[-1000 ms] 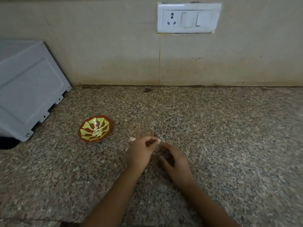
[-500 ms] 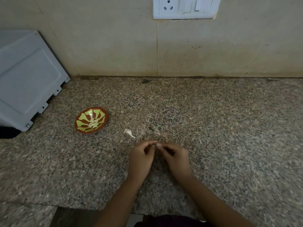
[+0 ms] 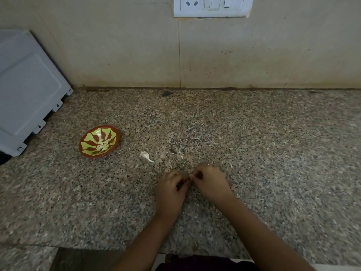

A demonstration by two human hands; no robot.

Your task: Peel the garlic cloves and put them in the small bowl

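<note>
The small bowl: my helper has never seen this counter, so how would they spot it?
Find the grey appliance at the left end of the granite counter. Just right of it sits the small bowl, the only dish there: red-brown with yellow-green petals, pale cloves inside.

A single wide-angle camera, worn on the person's head, looks forward and steeply down across a speckled granite countertop (image 3: 263, 153) to the wall (image 3: 127, 55) behind it. The view is close. The left hand (image 3: 171, 189) and right hand (image 3: 210, 182) sit low in the centre, with the forearms entering from the bottom edge. The top edge crops a switch plate (image 3: 212, 6). This is the only view.
</note>
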